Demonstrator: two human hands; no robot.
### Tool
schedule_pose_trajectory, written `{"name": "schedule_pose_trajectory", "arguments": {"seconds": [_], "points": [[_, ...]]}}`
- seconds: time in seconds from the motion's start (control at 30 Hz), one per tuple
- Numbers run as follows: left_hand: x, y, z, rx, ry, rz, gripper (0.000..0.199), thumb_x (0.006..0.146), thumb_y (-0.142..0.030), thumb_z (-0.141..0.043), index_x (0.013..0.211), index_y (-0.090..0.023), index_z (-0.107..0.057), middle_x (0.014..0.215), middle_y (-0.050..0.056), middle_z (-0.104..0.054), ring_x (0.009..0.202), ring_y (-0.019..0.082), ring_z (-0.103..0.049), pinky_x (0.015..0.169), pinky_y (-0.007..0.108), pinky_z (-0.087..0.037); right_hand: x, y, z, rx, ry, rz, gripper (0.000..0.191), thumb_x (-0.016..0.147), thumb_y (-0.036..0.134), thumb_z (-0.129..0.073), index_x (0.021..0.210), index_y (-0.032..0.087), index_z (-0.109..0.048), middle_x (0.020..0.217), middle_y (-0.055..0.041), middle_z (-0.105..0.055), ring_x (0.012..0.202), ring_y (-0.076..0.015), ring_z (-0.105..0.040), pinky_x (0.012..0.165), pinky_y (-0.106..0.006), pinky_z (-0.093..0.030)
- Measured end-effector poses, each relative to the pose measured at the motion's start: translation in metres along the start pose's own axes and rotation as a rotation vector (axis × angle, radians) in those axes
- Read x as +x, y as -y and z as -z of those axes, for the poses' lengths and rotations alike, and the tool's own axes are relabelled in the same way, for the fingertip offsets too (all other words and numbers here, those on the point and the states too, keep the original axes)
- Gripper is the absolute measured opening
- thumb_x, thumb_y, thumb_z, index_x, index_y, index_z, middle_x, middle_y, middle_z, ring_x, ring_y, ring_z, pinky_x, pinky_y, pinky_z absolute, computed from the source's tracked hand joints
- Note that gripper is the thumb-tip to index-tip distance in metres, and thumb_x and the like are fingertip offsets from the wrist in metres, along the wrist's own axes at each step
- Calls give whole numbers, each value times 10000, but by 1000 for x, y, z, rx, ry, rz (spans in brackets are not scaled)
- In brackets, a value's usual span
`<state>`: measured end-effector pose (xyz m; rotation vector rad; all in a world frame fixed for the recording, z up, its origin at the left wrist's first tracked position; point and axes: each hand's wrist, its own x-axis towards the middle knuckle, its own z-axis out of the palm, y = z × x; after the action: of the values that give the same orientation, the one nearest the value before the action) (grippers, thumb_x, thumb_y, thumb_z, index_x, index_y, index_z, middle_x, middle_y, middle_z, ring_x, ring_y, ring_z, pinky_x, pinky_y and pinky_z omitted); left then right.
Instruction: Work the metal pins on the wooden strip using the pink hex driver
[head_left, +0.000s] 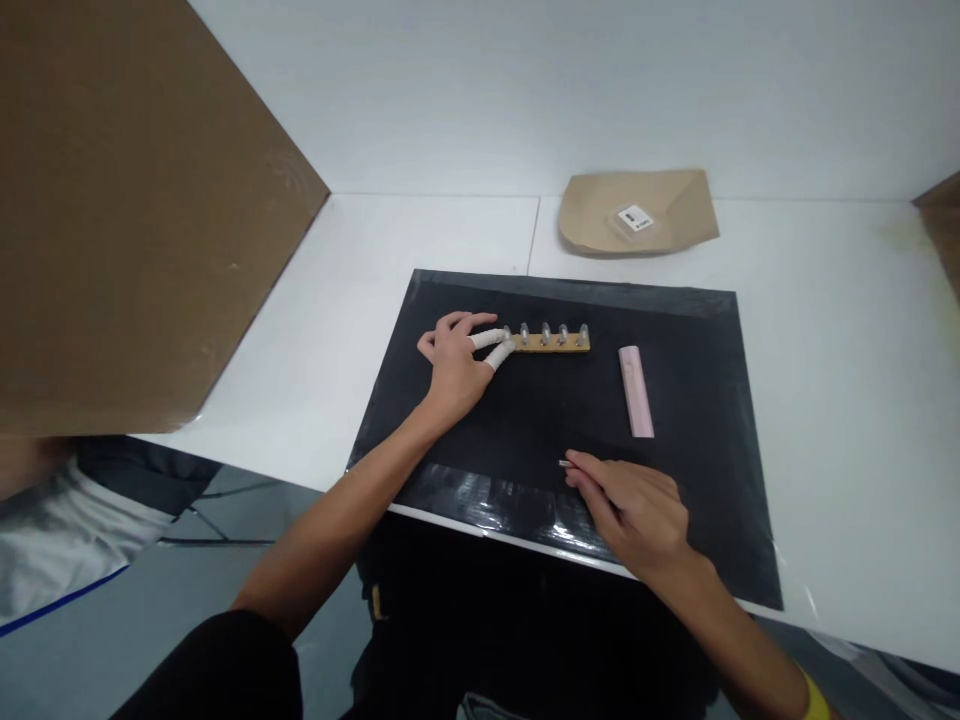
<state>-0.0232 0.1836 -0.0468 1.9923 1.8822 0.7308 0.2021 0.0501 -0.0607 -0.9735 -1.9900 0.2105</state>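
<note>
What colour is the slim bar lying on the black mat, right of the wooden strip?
Pale pink. The bar shows plainly in the head view, lying untouched on the black mat.

Your arms are bare from the elbows down, with a black sleeve covering your left upper arm. White tape wraps two fingers (489, 340) of your left hand (453, 366), the index and the middle one. Your right hand (634, 510) wears nothing, but a yellow band (816, 697) circles that forearm.

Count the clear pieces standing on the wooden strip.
5 show on the wooden strip: at its left end by the left hand's taped fingers, three along the middle, one at the right end.
</note>
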Motion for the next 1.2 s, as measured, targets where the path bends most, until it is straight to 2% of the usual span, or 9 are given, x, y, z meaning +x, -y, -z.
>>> {"name": "schedule_pose_trajectory", "arguments": {"seconds": [0.3,0.5,0.63,0.77,0.87,1.07,1.2], "points": [[3,7,2,-18,46,-31,133,929,-313,-773,1061,-318,-785,1398,9,-712,1419,312,-501,1142,555,-256,0,0,1,-9,1,7,238,957,25,-678,1189,75,-675,850,-38,-784,700,-121,-752,701,-249,-592],[-1,17,8,13,98,-81,354,903,-297,-776,1251,-298,-709,1503,51,-634,1468,338,-443,1174,599,-298,-1,-3,-1,13,-16,-63,198,982,74,-660,1171,117,-700,893,-23,-800,751,-125,-775,732,-227,-607],[-10,25,24,18,128,-104,454,875,-291,-797,1312,-291,-671,1584,64,-553,1515,365,-381,1204,633,-300,-1,-3,0,14,-42,-103,163,1004,109,-640,1147,130,-714,856,-2,-797,717,-111,-771,723,-203,-607],[-23,29,47,9,110,-156,383,914,-329,-754,1286,-313,-666,1610,39,-517,1532,347,-354,1235,642,-274,0,-2,0,23,-78,-152,142,1017,139,-629,1122,136,-725,818,9,-793,628,-95,-746,685,-192,-607],[-27,25,56,8,113,-192,397,910,-381,-762,1287,-320,-655,1603,37,-519,1523,343,-363,1241,636,-272,1,-2,0,37,-90,-186,142,1026,164,-622,1113,143,-733,803,13,-791,595,-91,-735,644,-189,-603],[-4,3,52,171,268,-202,753,841,-486,-821,1495,-287,-506,1708,121,-339,1552,435,-253,1220,694,-214,1,-2,-1,60,-84,-211,163,1039,214,-611,1111,163,-748,796,11,-792,561,-99,-722,657,-210,-624],[21,-9,45,280,319,-341,784,809,-534,-830,1486,-272,-535,1710,146,-314,1555,463,-209,1216,698,-155,-1,-3,-2,69,-84,-194,177,1038,219,-608,1113,167,-759,808,0,-798,581,-106,-734,676,-213,-631]]}}
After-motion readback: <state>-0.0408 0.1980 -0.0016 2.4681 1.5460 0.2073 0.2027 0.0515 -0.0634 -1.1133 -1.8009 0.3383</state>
